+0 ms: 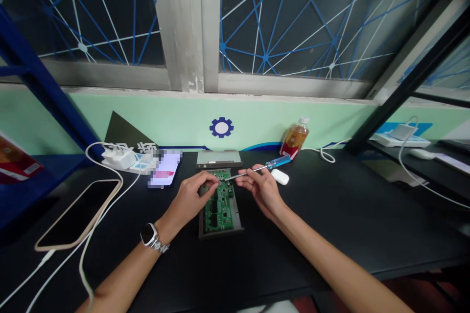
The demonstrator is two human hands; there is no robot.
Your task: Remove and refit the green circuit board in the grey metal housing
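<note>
A green circuit board [219, 208] lies in an open grey case on the black table [330, 215]. My left hand [193, 194] rests on the board's upper left edge, fingers curled and pinched there; what they hold is too small to make out. My right hand [260, 187] grips a screwdriver [257, 168] with a blue handle. Its metal shaft points left, the tip touching the top of the board. A smartwatch [149, 234] sits on my left wrist.
A grey metal cover [218, 158] lies behind the board. A drink bottle [294, 139] and a white earbud case [279, 176] stand at the right. A phone [77, 215] on a white cable, a second phone [167, 168] and a power strip [125, 159] sit at the left.
</note>
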